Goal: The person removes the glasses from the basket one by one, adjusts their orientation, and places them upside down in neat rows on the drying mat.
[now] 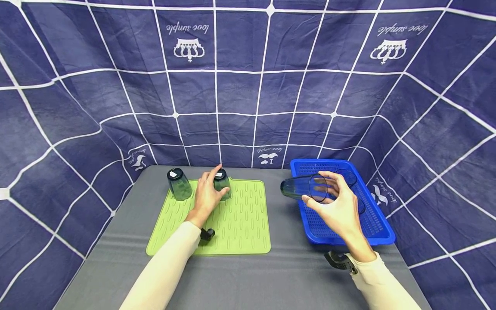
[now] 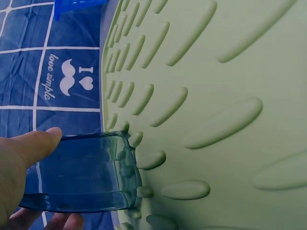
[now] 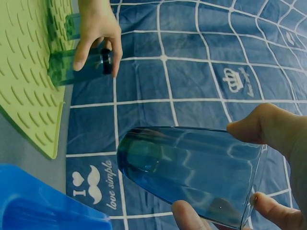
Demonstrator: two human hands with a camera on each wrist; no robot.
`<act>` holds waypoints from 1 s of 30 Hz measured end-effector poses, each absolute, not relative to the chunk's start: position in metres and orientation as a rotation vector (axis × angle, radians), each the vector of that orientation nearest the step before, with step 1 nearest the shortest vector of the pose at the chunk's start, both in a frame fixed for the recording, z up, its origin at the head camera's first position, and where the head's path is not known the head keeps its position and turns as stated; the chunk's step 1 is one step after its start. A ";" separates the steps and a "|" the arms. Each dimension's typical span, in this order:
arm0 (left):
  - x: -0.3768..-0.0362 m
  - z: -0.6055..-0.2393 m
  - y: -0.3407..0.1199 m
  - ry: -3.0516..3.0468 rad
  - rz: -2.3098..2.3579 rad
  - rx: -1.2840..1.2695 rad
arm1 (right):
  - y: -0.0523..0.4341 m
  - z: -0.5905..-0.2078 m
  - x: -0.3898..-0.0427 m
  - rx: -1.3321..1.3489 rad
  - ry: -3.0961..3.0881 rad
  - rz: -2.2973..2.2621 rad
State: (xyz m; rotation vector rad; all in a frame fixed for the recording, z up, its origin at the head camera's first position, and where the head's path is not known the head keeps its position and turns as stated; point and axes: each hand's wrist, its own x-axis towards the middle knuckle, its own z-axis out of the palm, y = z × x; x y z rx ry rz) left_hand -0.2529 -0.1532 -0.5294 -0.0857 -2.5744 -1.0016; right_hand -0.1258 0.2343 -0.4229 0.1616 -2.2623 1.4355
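Observation:
My left hand (image 1: 207, 193) grips an upside-down blue-green drinking glass (image 1: 222, 181) near its base, thumb on one side and fingers on the other. The glass's rim is down at the green ribbed mat (image 1: 244, 219). In the left wrist view the thumb lies along the tinted glass (image 2: 81, 172). A second upturned glass (image 1: 180, 185) stands at the mat's far left corner. My right hand (image 1: 337, 202) holds another glass (image 1: 298, 187) sideways by its rim end, base pointing left, over the left side of the blue basket (image 1: 310, 232). Its thumb and fingers show round the rim in the right wrist view.
Inside the perforated basket are more glasses, partly hidden by my right hand; one round rim (image 1: 347, 176) shows behind it. Grey cloth (image 1: 286, 267) covers the table between mat and basket. A blue checked curtain (image 1: 240, 94) encloses the back and sides.

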 end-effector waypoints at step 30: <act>-0.227 -0.512 -0.161 -2.582 -1.012 -0.137 | 0.217 -0.425 -0.117 0.196 -2.238 1.585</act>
